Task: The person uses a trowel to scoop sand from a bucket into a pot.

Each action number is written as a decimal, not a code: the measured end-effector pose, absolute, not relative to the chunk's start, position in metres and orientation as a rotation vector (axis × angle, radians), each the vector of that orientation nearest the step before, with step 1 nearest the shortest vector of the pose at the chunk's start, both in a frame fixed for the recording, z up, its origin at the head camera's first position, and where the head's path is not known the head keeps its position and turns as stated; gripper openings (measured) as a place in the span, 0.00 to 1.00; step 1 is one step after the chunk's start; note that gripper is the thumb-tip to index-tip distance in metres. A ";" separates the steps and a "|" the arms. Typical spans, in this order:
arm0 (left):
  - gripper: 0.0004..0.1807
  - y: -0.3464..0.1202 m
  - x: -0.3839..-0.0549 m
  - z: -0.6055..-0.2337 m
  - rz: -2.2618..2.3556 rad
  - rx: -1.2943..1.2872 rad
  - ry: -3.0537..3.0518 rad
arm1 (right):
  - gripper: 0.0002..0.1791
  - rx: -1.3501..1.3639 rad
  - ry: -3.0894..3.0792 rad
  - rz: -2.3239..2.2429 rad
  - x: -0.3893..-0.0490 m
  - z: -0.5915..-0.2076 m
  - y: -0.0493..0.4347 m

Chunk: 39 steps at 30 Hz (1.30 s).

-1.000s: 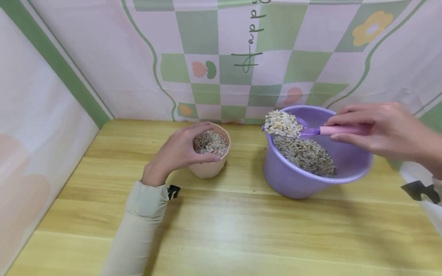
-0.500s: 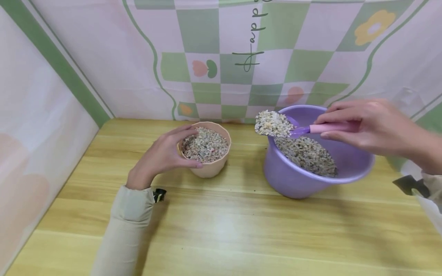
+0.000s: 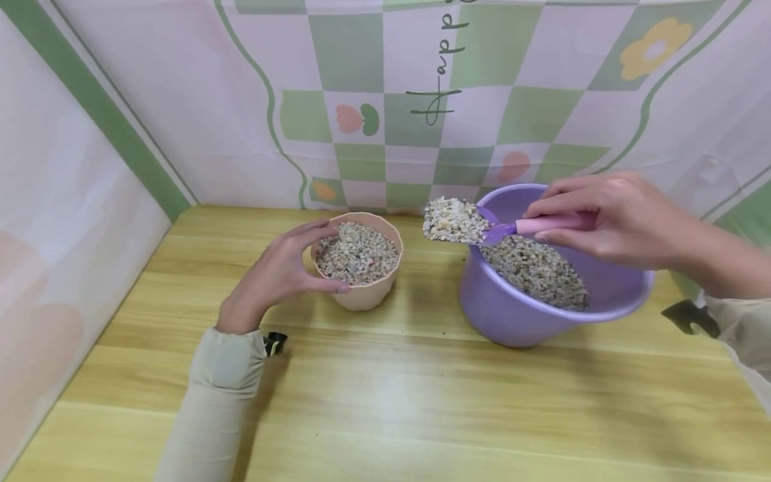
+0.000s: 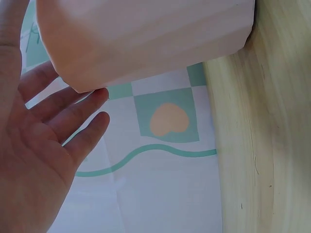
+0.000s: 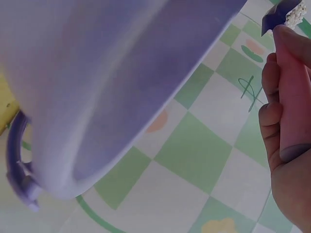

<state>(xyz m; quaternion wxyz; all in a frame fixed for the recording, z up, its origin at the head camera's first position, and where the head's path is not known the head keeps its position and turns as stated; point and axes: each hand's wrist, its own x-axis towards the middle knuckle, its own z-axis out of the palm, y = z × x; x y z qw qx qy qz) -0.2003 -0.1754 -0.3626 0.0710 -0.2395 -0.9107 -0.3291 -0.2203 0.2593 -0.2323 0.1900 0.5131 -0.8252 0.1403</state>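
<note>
In the head view, a pale peach flower pot (image 3: 367, 294) stands upright on the table, filled with small gravel (image 3: 361, 258). My left hand (image 3: 271, 278) rests at its left side, thumb at the near rim and fingers at the far rim; the left wrist view shows these fingers (image 4: 92, 104) only lightly bent. My right hand (image 3: 620, 214) grips the pink handle of a small purple shovel (image 3: 500, 232). A heap of gravel (image 3: 454, 219) fills its blade, which sticks out past the left rim of a purple bucket (image 3: 512, 314).
Darker gravel (image 3: 536, 271) lies inside the bucket. The right wrist view shows the bucket's handle lug (image 5: 19, 160). A wood-grain table (image 3: 373, 402) lies beneath everything, and a printed checkered cloth (image 3: 409, 120) hangs behind.
My right hand has carried the loaded shovel left, from over the bucket to beyond its rim. My left hand has drawn back left from over the pot, uncovering more gravel.
</note>
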 end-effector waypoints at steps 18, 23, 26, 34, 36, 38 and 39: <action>0.53 -0.176 -0.202 -0.364 -0.991 -0.727 -2.733 | 0.20 1.481 -2.357 0.389 -0.224 -0.226 0.227; 0.54 -0.176 -0.203 -0.364 -0.993 -0.728 -2.734 | 0.21 1.476 -2.380 0.352 -0.224 -0.221 0.219; 0.54 -0.177 -0.203 -0.364 -0.990 -0.723 -2.735 | 0.22 1.498 -2.379 0.350 -0.226 -0.219 0.214; 0.54 -0.177 -0.204 -0.365 -0.975 -0.733 -2.730 | 0.18 1.556 -2.369 0.360 -0.232 -0.221 0.200; 0.54 -0.177 -0.204 -0.365 -0.970 -0.737 -2.727 | 0.17 1.558 -2.375 0.359 -0.233 -0.222 0.196; 0.54 -0.177 -0.204 -0.364 -0.967 -0.737 -2.724 | 0.17 1.557 -2.386 0.358 -0.234 -0.222 0.193; 0.55 -0.177 -0.204 -0.364 -0.970 -0.738 -2.722 | 0.16 1.554 -2.392 0.357 -0.234 -0.223 0.192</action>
